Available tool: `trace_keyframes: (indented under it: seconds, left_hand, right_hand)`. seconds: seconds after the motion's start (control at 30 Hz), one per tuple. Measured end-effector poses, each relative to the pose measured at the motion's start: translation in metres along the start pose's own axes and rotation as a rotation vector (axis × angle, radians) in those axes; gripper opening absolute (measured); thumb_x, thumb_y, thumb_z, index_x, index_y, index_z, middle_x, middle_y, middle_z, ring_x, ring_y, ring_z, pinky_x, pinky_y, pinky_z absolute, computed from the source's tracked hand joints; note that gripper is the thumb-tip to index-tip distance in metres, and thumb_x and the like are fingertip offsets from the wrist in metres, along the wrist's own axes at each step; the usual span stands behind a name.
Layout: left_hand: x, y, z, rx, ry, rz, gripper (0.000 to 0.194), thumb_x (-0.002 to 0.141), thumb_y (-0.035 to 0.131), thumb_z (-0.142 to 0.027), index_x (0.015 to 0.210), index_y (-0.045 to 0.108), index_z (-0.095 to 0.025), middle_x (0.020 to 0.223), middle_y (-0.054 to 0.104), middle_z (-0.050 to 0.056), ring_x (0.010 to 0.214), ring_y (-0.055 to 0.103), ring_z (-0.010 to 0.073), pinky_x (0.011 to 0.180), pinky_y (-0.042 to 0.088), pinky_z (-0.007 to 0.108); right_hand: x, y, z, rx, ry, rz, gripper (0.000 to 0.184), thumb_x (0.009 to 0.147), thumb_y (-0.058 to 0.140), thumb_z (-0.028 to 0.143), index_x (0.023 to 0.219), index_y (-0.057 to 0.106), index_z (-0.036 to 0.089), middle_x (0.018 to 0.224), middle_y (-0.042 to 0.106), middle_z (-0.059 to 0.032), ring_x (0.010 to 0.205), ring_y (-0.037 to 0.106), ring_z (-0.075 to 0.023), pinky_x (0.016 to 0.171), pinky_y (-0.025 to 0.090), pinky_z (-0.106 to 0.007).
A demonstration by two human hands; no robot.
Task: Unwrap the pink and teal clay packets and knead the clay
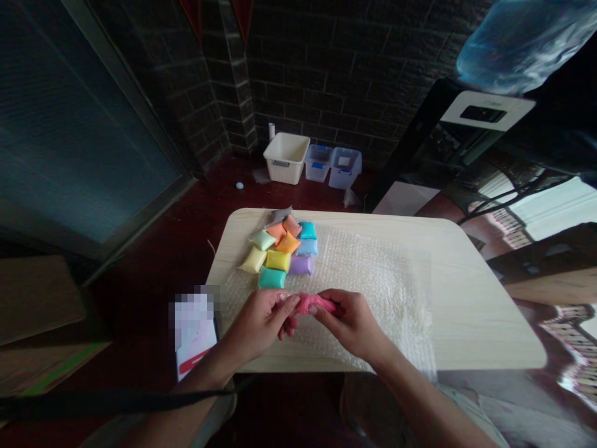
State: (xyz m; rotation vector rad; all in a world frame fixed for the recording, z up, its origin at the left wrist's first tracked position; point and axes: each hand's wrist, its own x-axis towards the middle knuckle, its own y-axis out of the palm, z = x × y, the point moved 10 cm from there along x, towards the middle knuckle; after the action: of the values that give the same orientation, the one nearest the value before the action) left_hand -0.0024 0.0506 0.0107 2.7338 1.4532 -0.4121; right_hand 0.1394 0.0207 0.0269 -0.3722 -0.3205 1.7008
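A lump of pink modelling clay [305,303] is stretched between my two hands, above the near part of the bubble wrap. My left hand [267,318] pinches its left end, where a bit of clear plastic seems to show by the fingers. Closed around the right end, my right hand [349,316] presses its thumb against the pink clay. Just beyond my left hand lies a group of soft coloured packets, among them a green packet [272,277], a yellow packet [278,260] and a purple packet [301,265].
Bubble wrap [373,280] covers the middle of the pale wooden table [476,298]. A phone-like screen [196,336] stands at the left edge. Bins, including a white bin [286,158], sit on the floor behind; a water dispenser [420,149] stands at right.
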Motion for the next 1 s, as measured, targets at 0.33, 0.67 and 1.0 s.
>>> trace_keyframes:
  seconds: [0.33, 0.67, 1.0]
  left_hand:
    - [-0.006, 0.000, -0.001, 0.137, 0.097, -0.033, 0.042, 0.103, 0.049, -0.045, 0.074, 0.061, -0.016, 0.066, 0.064, 0.002, 0.056, 0.058, 0.0126, 0.052, 0.043, 0.022]
    - [-0.008, 0.007, 0.009, -0.052, -0.035, -0.035, 0.047, 0.101, 0.048, -0.057, 0.077, 0.058, -0.017, 0.058, 0.062, 0.000, 0.048, 0.058, 0.0119, 0.044, 0.040, 0.020]
    - [-0.014, 0.017, 0.006, -0.177, -0.012, 0.096, 0.028, 0.094, 0.062, -0.039, 0.080, 0.059, -0.015, 0.067, 0.067, 0.003, 0.056, 0.062, 0.0133, 0.052, 0.047, 0.022]
  right_hand:
    - [-0.002, 0.006, -0.013, 0.015, 0.122, 0.005, 0.027, 0.084, 0.074, 0.039, 0.079, 0.072, 0.012, 0.065, 0.047, 0.0024, 0.060, 0.035, -0.0113, 0.051, 0.028, -0.024]
    - [-0.001, 0.000, -0.011, 0.011, 0.099, -0.058, 0.042, 0.091, 0.067, 0.051, 0.068, 0.062, 0.015, 0.061, 0.037, 0.0043, 0.057, 0.030, -0.0106, 0.049, 0.024, -0.025]
    - [0.002, -0.004, -0.022, -0.053, 0.165, -0.026, 0.039, 0.088, 0.070, 0.046, 0.066, 0.063, 0.015, 0.058, 0.036, 0.0056, 0.055, 0.030, -0.0094, 0.047, 0.021, -0.024]
